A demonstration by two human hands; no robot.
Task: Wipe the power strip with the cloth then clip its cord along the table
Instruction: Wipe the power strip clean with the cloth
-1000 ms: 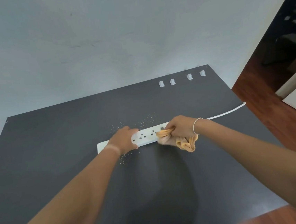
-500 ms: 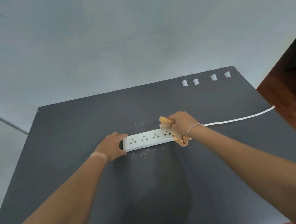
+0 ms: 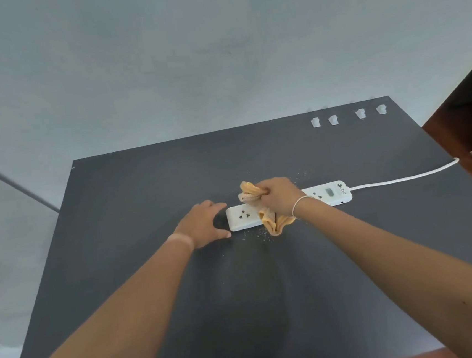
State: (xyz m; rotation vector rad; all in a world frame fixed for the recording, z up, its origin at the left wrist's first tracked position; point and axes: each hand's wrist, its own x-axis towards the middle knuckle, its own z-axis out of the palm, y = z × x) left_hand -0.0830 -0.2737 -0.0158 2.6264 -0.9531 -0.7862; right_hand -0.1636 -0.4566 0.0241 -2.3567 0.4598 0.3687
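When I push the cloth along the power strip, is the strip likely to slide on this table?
Probably yes. The power strip looks like light, rigid plastic lying flat on the smooth table, and the left hand is open at its end, not gripping it. The right hand presses the cloth down, which may hold it somewhat.

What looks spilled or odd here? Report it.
Fine pale crumbs lie scattered on the table in front of the strip, with more behind it near the right hand. Nothing looks damaged.

It looks like a room in a home: plain wall (image 3: pixel 188 53), dark table (image 3: pixel 143 187), wooden floor (image 3: pixel 455 134).
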